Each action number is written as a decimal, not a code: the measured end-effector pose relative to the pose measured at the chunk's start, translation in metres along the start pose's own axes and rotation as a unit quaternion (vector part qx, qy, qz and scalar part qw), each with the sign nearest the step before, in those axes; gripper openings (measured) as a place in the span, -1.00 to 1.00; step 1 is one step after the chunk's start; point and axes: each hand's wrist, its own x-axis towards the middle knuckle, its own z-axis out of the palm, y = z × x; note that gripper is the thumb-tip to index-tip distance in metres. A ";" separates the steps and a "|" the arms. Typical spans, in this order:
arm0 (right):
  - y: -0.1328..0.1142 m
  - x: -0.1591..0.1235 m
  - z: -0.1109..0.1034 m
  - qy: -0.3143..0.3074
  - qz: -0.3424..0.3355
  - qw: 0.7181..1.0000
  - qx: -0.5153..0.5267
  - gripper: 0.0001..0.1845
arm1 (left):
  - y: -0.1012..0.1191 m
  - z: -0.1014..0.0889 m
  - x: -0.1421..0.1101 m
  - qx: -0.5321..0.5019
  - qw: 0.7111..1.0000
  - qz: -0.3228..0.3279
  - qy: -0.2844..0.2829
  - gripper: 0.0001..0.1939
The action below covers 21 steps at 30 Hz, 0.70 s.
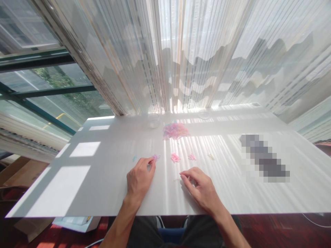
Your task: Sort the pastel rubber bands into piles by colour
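Note:
My left hand [140, 174] is closed in a pinch, its fingertips touching the edge of a small purple pile [156, 157] of what look like tiny elastic bands. Anything between those fingertips is hidden. Thumb and forefinger of my right hand [199, 186] are pinched too, and a thin pale band [176, 179] shows at their tips. In a row lie a few blue bands [134, 158], a bright pink pile [175, 157], a lighter pink pile [191, 157] and some pale yellowish bands [211, 156]. Behind them is a larger mixed heap [176, 131] of pink, purple and blue bands.
On the white table [108, 186], a clear round container [154, 121] stands behind and left of the heap, and a clear round lid or dish [203, 115] lies farther right. A blurred-out dark object [265, 156] is on the right. Curtains [178, 55] hang along the back edge.

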 end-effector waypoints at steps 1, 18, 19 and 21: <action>0.000 0.000 0.000 0.000 0.000 1.000 0.002 -0.84 | -0.001 0.000 -0.003 -0.007 1.000 0.004 0.006 -0.90; 0.003 -0.002 0.013 -0.014 -0.085 0.987 -0.139 -0.89 | 0.019 0.008 -0.035 -0.184 0.958 0.206 -0.074 -0.91; 0.003 -0.002 0.013 -0.016 -0.084 0.986 -0.142 -0.88 | 0.019 0.010 -0.035 -0.192 0.957 0.204 -0.072 -0.91; 0.003 -0.001 0.013 -0.022 -0.082 0.986 -0.143 -0.88 | 0.017 0.012 -0.035 -0.204 0.956 0.200 -0.068 -0.89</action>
